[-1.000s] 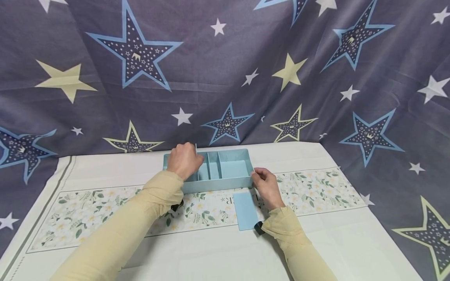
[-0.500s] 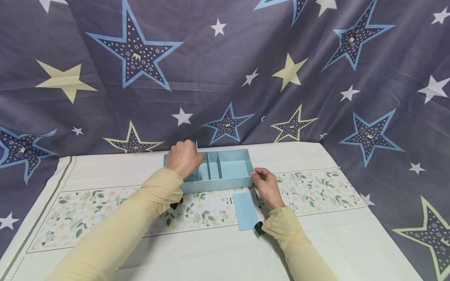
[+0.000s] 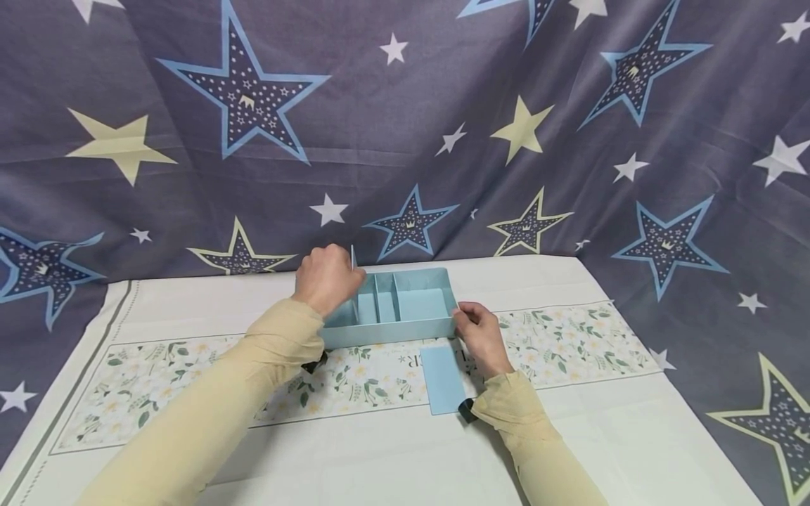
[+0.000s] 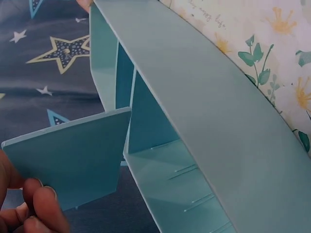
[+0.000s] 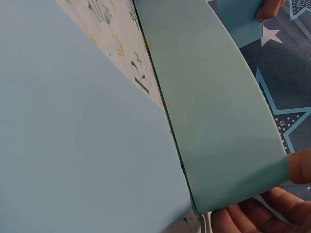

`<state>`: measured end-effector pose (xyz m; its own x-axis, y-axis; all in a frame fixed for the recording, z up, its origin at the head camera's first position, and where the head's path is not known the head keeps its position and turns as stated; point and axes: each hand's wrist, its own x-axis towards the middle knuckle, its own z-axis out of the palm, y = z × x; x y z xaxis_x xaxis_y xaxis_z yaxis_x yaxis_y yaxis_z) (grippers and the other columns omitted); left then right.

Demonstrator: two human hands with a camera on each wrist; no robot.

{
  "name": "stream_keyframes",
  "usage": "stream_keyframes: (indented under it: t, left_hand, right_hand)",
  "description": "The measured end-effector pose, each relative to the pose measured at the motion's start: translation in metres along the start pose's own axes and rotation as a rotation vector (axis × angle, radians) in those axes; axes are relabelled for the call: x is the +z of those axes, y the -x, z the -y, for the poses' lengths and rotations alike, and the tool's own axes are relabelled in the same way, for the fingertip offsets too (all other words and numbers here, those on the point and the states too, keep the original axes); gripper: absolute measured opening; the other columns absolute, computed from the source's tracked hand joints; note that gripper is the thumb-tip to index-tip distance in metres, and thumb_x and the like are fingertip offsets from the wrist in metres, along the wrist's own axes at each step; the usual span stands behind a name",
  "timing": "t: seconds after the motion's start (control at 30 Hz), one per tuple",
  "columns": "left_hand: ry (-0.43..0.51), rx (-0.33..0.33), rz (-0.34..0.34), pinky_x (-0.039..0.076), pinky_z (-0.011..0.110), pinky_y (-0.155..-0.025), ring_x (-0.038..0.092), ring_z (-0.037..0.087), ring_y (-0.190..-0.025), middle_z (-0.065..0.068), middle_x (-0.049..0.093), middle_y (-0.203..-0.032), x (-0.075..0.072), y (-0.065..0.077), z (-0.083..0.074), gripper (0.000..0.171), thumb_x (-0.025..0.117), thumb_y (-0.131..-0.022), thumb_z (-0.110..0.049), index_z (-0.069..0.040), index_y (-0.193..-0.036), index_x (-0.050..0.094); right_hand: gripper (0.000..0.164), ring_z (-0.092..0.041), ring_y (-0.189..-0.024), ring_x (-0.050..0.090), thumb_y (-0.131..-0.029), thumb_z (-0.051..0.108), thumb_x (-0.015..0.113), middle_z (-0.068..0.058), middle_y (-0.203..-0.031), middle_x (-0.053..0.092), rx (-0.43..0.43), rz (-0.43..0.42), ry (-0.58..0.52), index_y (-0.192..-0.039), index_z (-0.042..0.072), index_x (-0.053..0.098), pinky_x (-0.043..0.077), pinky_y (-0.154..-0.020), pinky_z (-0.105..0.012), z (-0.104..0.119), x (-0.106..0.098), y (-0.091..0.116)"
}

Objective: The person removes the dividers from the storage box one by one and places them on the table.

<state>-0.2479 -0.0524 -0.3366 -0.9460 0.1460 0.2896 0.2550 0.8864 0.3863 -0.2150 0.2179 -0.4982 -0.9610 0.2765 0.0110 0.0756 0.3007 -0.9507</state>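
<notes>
A light blue divided box [image 3: 386, 332] stands on the table, with partitions [image 3: 386, 299] across its middle. Over its left part, my left hand [image 3: 329, 280] pinches a thin blue divider panel [image 4: 73, 150] by one edge. That panel [image 3: 354, 261] rises above the box rim in the head view; whether its corner touches the box I cannot tell. Grooves [image 4: 187, 172] run along the inside wall. My right hand [image 3: 482, 339] grips the box's right end, thumb on the rim and fingers [image 5: 252, 216] against the outside. My left hand hides the left compartment's far corner.
A flat light blue rectangular panel [image 3: 442, 380] lies on the floral tablecloth [image 3: 190, 383] in front of the box, close to my right wrist. Behind the table hangs a dark star-patterned curtain [image 3: 405, 126].
My left hand has risen a little and shifted slightly left, lifting the divider panel higher above the rim. The right hand and the box have stayed put.
</notes>
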Motion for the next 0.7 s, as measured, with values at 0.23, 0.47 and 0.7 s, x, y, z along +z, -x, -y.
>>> stream_keyframes:
  t: [0.23, 0.47, 0.7]
  left_hand:
    - [0.119, -0.048, 0.01, 0.043, 0.041, -0.053, 0.047, 0.024, -0.048, 0.001, 0.045, -0.042, -0.005, 0.008, 0.001, 0.034, 0.054, -0.074, -0.029, -0.016, -0.044, 0.043]
    - [0.294, -0.079, 0.064, 0.042, 0.035, -0.053, 0.05, 0.016, -0.043, 0.0, 0.055, -0.044, -0.002, 0.025, 0.004, 0.033, 0.055, -0.082, -0.028, -0.014, -0.052, 0.053]
    - [0.459, -0.155, 0.201, 0.047, 0.036, -0.058, 0.052, 0.021, -0.045, 0.004, 0.058, -0.053, 0.001, 0.043, 0.001, 0.026, 0.054, -0.085, -0.028, -0.013, -0.066, 0.061]
  right_hand:
    - [0.028, -0.013, -0.09, 0.054, -0.088, 0.039, 0.053, -0.002, -0.102, 0.056, 0.0, 0.0, 0.003, -0.108, 0.019, 0.054, 0.051, -0.077, -0.033, -0.004, 0.001, -0.003]
    - [0.03, -0.012, -0.09, 0.054, -0.088, 0.041, 0.053, -0.002, -0.103, 0.056, 0.006, 0.0, 0.006, -0.108, 0.02, 0.054, 0.051, -0.077, -0.033, -0.006, 0.001, -0.005]
    - [0.03, -0.011, -0.09, 0.054, -0.088, 0.041, 0.053, -0.002, -0.103, 0.056, 0.002, 0.003, 0.003, -0.109, 0.02, 0.054, 0.051, -0.077, -0.033, -0.005, 0.0, -0.004]
